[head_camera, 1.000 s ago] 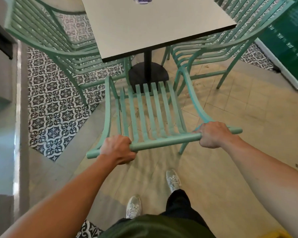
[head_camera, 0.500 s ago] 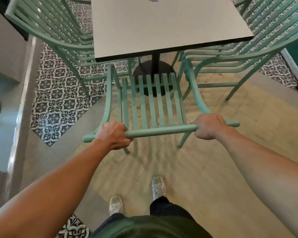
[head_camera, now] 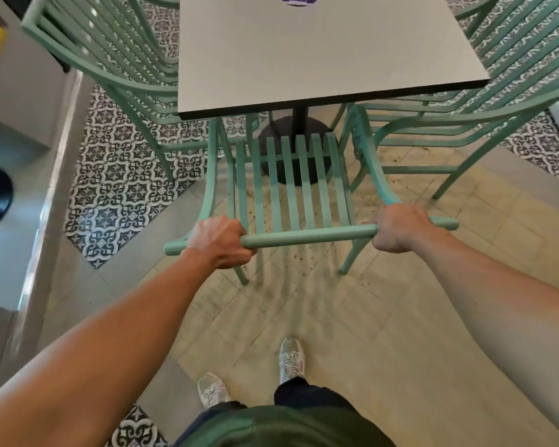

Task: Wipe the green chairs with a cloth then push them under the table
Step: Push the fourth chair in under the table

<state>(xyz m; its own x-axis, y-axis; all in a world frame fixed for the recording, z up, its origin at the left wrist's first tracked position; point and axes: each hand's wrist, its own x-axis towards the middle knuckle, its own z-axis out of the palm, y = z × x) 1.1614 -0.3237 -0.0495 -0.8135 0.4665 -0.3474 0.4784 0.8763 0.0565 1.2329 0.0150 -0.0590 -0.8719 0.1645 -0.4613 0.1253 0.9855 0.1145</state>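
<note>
Floor [head_camera: 400, 317]: pale beige tiles under us, crumbs scattered beneath and just beyond our grip. Patterned black-and-white tiles [head_camera: 120, 175] left of the grip and far right. Standing on the floor: the green chair [head_camera: 291, 188] we hold, its legs either side below our hands; the table's round black base [head_camera: 297, 156] ahead, past the seat slats; two more green chairs, left [head_camera: 117, 75] and right [head_camera: 465, 124] of the table [head_camera: 320, 53]. Our two pale shoes [head_camera: 291, 359] behind the grip.
</note>
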